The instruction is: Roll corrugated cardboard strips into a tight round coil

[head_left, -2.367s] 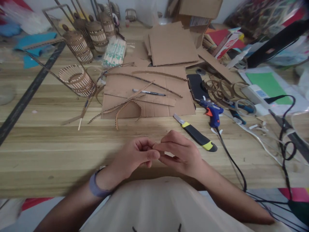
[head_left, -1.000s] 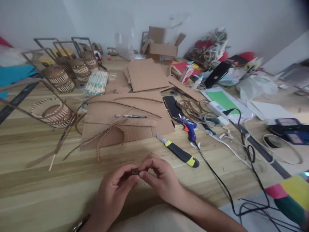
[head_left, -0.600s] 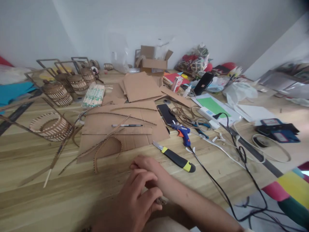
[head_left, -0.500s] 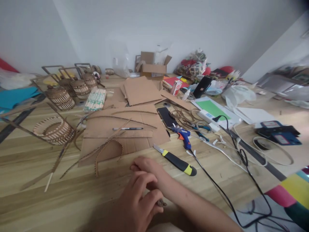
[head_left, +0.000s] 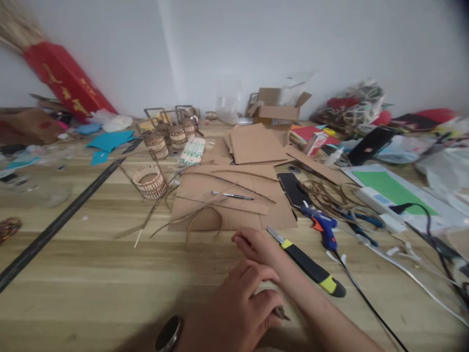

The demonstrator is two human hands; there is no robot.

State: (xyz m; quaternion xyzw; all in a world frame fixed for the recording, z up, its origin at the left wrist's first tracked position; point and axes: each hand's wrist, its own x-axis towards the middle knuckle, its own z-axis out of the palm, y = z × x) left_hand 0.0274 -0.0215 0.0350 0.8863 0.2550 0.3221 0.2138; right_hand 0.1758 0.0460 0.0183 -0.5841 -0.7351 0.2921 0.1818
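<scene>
My left hand, with a dark round watch at its wrist, is closed, thumb against fingers. A small dark brown lump pokes out of that pinch; its kind is unclear. Beyond it my right hand rests low over the wooden table, its fingers curled and their inner side hidden. The left fingers lie against the right forearm. Just right of my right hand is a black and yellow utility knife with its blade out. A cardboard sheet carries a pen and notched brown strips.
A blue glue gun and its cord lie to the right, near a phone and coiled strips. Small stick-sided buckets stand at back left, one round frame nearer. A cardboard box sits by the wall.
The view has swung left, so the table and its things appear shifted right, and a red box shows at far left. Both hands keep much the same pose.
</scene>
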